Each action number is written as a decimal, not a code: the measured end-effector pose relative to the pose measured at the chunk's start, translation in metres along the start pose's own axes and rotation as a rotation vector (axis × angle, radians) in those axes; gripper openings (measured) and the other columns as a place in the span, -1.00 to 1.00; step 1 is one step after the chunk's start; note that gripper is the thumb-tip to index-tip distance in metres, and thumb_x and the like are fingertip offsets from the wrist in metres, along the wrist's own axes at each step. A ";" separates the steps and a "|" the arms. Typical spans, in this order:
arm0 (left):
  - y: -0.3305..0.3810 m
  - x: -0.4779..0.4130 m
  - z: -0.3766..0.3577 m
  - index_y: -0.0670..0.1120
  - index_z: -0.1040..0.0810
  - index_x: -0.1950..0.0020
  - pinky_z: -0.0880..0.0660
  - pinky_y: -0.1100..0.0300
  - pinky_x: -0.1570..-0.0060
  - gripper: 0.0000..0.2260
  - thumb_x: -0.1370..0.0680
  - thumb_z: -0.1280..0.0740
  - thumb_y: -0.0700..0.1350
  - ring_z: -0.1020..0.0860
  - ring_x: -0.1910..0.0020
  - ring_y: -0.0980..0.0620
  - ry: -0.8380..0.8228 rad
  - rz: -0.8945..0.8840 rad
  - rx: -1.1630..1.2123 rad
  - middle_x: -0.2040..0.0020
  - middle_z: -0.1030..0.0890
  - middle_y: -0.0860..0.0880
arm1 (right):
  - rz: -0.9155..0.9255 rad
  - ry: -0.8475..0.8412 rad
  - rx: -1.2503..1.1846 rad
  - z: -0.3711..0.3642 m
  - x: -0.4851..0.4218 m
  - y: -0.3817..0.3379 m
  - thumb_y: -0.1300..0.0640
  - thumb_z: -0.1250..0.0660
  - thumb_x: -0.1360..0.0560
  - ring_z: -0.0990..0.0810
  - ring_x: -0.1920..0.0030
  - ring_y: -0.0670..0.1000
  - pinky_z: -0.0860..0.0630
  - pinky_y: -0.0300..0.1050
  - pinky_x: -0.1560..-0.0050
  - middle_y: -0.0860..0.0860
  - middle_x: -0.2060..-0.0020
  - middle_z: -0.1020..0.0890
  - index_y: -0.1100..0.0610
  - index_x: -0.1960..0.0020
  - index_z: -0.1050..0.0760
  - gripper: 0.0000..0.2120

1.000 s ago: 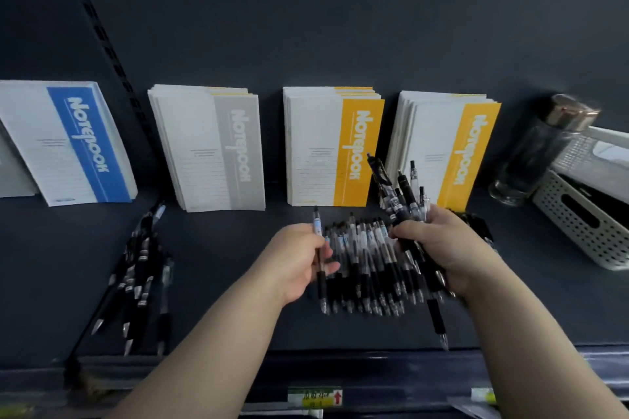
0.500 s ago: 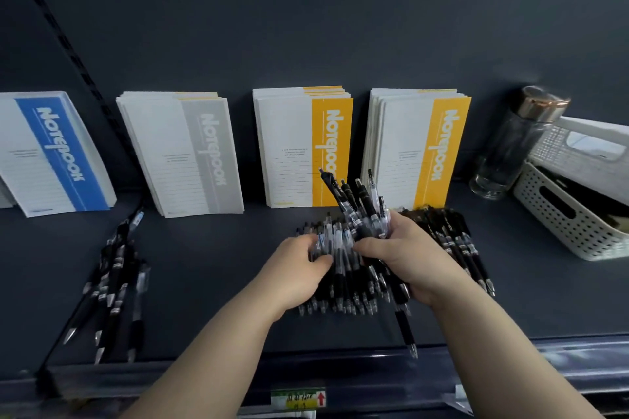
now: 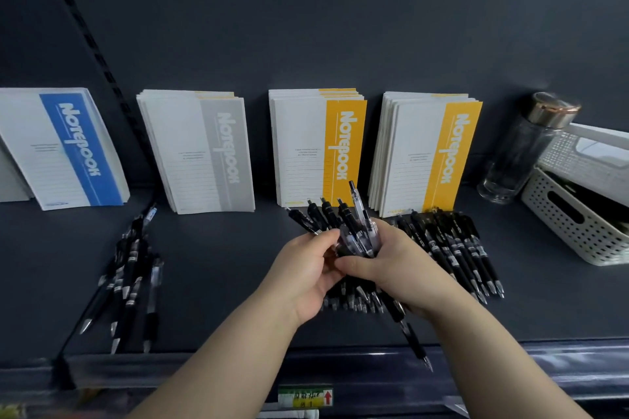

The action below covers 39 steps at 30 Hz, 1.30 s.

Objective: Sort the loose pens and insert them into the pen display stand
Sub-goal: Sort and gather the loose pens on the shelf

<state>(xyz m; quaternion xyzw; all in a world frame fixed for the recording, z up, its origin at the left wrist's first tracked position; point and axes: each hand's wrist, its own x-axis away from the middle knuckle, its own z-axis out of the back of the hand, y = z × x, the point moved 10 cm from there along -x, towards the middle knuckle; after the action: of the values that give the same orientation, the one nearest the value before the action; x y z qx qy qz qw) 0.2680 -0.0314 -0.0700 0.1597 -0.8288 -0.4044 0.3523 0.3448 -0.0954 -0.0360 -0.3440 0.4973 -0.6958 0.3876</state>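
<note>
Pen bundle (image 3: pixel 354 231) is held between both hands, above the middle of the shelf (image 3: pixel 221 282) and in front of the yellow notebook stacks (image 3: pixel 320 150). Long axes run near-to-far, slightly fanned. Clicker ends point up and away toward the notebooks; tips point back at the person. One black pen (image 3: pixel 405 326) sits lower than the rest, and its tip hangs past the shelf's front lip (image 3: pixel 510 350).

Right hand (image 3: pixel 398 269) wraps the bundle from the right, fingers curled, thumb laid across the front. Left hand (image 3: pixel 306 272) closes on it from the left, fingers curled against the barrels.

Under the hands lies a loose pile of pens (image 3: pixel 354 303), tips toward the lip. Just right of it is a tidy row of black pens (image 3: pixel 456 248), parallel, tips near. Well to the left is a third cluster (image 3: pixel 132 269), same heading, apart from the others. Bare shelf lies between that cluster and the hands.

Back edge: blue stack (image 3: pixel 68 150) and grey stack (image 3: pixel 204 153) lean on the wall beside the yellow ones. Far right: glass bottle (image 3: pixel 524 150) beside a white perforated basket (image 3: pixel 571 221), which closes off that side.
</note>
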 end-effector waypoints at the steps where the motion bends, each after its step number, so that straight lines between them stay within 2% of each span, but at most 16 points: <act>1: -0.002 0.001 -0.001 -0.23 -0.61 -0.01 -0.56 0.18 0.27 -0.83 -0.59 -0.23 -0.23 -0.64 0.25 0.00 0.003 0.021 0.026 0.16 -0.69 -0.14 | -0.008 -0.004 -0.006 0.000 0.000 0.002 0.07 -0.50 -0.30 -0.67 0.13 -0.04 -0.57 0.01 0.02 -0.03 0.14 -0.70 0.00 -0.06 -0.51 -0.64; 4: -0.007 0.002 -0.007 -0.25 -0.59 -0.08 -0.58 0.15 0.16 -0.79 -0.59 -0.21 -0.21 -0.64 0.13 -0.05 -0.002 0.084 0.080 0.02 -0.68 -0.19 | -0.022 0.021 -0.032 0.001 0.001 0.002 0.00 -0.49 -0.27 -0.66 0.04 0.12 -0.55 0.19 -0.10 0.06 0.08 -0.69 0.01 -0.07 -0.51 -0.61; 8: -0.011 0.004 -0.017 -0.28 -0.58 -0.13 -0.58 0.10 0.08 -0.75 -0.61 -0.20 -0.16 -0.65 0.03 -0.12 -0.029 0.141 0.173 -0.04 -0.66 -0.24 | -0.040 0.044 -0.139 0.001 0.004 0.005 0.10 -0.37 -0.50 -0.67 0.01 0.04 -0.55 0.07 -0.14 0.05 0.07 -0.69 0.06 -0.05 -0.55 -0.86; 10: -0.009 0.006 -0.024 -0.30 -0.57 -0.12 -0.56 0.06 0.05 -0.72 -0.63 -0.17 -0.14 -0.65 0.05 -0.13 -0.050 0.143 0.226 -0.02 -0.66 -0.25 | -0.087 0.087 -0.175 0.001 0.006 0.011 0.04 -0.33 -0.52 -0.66 0.08 0.06 -0.56 0.09 -0.10 0.14 0.07 -0.68 0.08 0.03 -0.57 -0.88; 11: -0.008 0.007 -0.027 -0.30 -0.58 -0.10 -0.55 0.04 0.03 -0.71 -0.63 -0.16 -0.13 -0.65 0.06 -0.14 -0.051 0.138 0.246 0.00 -0.66 -0.26 | -0.111 0.119 -0.185 0.001 0.005 0.013 -0.01 -0.35 -0.50 -0.62 0.14 0.09 -0.55 0.13 -0.04 0.24 0.08 -0.64 0.13 0.04 -0.56 -0.80; 13: -0.006 0.008 -0.028 -0.29 -0.57 0.01 -0.54 0.00 0.00 -0.73 -0.63 -0.17 -0.13 -0.64 0.10 -0.16 -0.030 0.135 0.285 0.14 -0.68 -0.24 | -0.165 0.153 -0.211 0.002 0.005 0.019 -0.16 -0.38 -0.38 -0.50 0.21 0.10 -0.49 0.14 0.14 0.42 0.09 -0.55 0.29 0.00 -0.47 -0.49; 14: -0.005 0.007 -0.027 -0.26 -0.55 0.08 -0.54 -0.01 0.02 -0.75 -0.63 -0.18 -0.13 -0.63 0.14 -0.15 -0.011 0.136 0.310 0.22 -0.66 -0.21 | -0.195 0.159 -0.225 0.002 0.005 0.022 -0.22 -0.38 -0.32 -0.48 0.22 0.10 -0.44 0.11 0.19 0.43 0.14 -0.53 0.33 -0.01 -0.44 -0.38; 16: -0.003 0.004 -0.023 -0.21 -0.48 0.11 -0.55 0.02 0.08 -0.80 -0.63 -0.20 -0.13 -0.59 0.18 -0.10 0.029 0.134 0.350 0.23 -0.59 -0.17 | -0.222 0.174 -0.263 0.006 0.005 0.023 -0.21 -0.36 -0.33 -0.50 0.26 0.13 -0.42 0.06 0.22 0.38 0.22 -0.56 0.32 0.03 -0.50 -0.43; 18: -0.002 0.000 -0.018 -0.19 -0.45 0.06 -0.56 0.02 0.12 -0.84 -0.62 -0.20 -0.12 -0.58 0.12 -0.09 0.058 0.125 0.392 0.14 -0.58 -0.17 | -0.222 0.213 -0.310 0.014 0.004 0.023 -0.05 -0.34 -0.47 -0.56 0.31 0.13 -0.49 0.03 0.25 0.30 0.26 -0.63 0.30 0.10 -0.56 -0.64; 20: 0.001 -0.003 -0.012 -0.20 -0.45 -0.02 -0.57 0.01 0.19 -0.84 -0.62 -0.20 -0.11 -0.60 0.02 -0.09 0.077 0.112 0.425 0.06 -0.59 -0.17 | -0.231 0.244 -0.383 0.022 0.003 0.029 0.08 -0.30 -0.54 -0.57 0.42 0.06 -0.52 -0.09 0.35 0.15 0.40 -0.63 0.29 0.19 -0.54 -0.73; 22: 0.007 -0.005 -0.005 -0.19 -0.46 -0.05 -0.55 0.03 0.23 -0.84 -0.62 -0.21 -0.10 -0.62 0.08 -0.06 0.099 0.083 0.439 0.11 -0.59 -0.14 | -0.256 0.281 -0.443 0.030 0.005 0.032 0.12 -0.29 -0.55 -0.51 0.52 -0.02 -0.46 -0.21 0.48 0.04 0.49 -0.58 0.25 0.20 -0.51 -0.78; 25: 0.012 -0.005 0.001 -0.14 -0.45 0.09 -0.50 0.14 0.35 -0.86 -0.60 -0.24 -0.09 -0.49 0.37 0.05 0.091 0.083 0.297 0.32 -0.48 -0.05 | -0.270 0.352 -0.529 0.046 0.005 0.034 0.13 -0.30 -0.54 -0.50 0.49 -0.04 -0.42 -0.21 0.48 0.06 0.41 -0.56 0.19 0.27 -0.50 -0.77; 28: 0.001 -0.002 -0.014 -0.13 -0.45 0.13 -0.41 0.26 0.53 -0.88 -0.57 -0.29 -0.12 -0.39 0.51 0.10 -0.031 0.141 -0.008 0.40 -0.47 -0.03 | -0.250 0.396 -0.621 0.058 0.001 0.030 0.10 -0.31 -0.53 -0.51 0.43 -0.02 -0.43 -0.17 0.42 0.06 0.38 -0.57 0.13 0.37 -0.54 -0.70; 32: -0.009 0.004 -0.038 -0.13 -0.53 0.10 -0.35 0.28 0.55 -0.94 -0.52 -0.35 -0.15 -0.39 0.51 0.12 -0.145 0.079 -0.245 0.33 -0.50 -0.03 | -0.201 0.378 -0.783 0.061 -0.003 0.017 0.10 -0.28 -0.56 -0.52 0.46 -0.04 -0.49 -0.17 0.43 0.04 0.38 -0.58 0.17 0.27 -0.55 -0.74; 36: -0.006 0.003 -0.056 -0.13 -0.55 0.06 -0.33 0.27 0.51 -0.91 -0.48 -0.41 -0.17 -0.40 0.46 0.12 -0.173 -0.035 -0.411 0.34 -0.52 0.03 | -0.148 0.441 -0.674 0.071 -0.002 0.013 0.08 -0.29 -0.55 -0.54 0.38 -0.01 -0.51 -0.11 0.37 0.04 0.39 -0.59 0.26 0.05 -0.51 -0.78; 39: -0.005 0.003 -0.069 -0.13 -0.53 0.09 -0.32 0.26 0.52 -0.89 -0.45 -0.44 -0.21 -0.38 0.49 0.13 -0.191 -0.118 -0.500 0.43 -0.48 0.04 | -0.106 0.511 -0.619 0.078 0.000 0.012 0.08 -0.29 -0.55 -0.57 0.37 0.08 -0.55 -0.06 0.38 0.10 0.35 -0.58 0.27 0.03 -0.47 -0.77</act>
<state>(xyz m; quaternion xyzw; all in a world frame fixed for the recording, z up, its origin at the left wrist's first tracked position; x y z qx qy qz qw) 0.3149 -0.0746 -0.0430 0.0771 -0.7220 -0.6294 0.2767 0.4151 -0.1308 -0.0263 -0.2856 0.7453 -0.5952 0.0930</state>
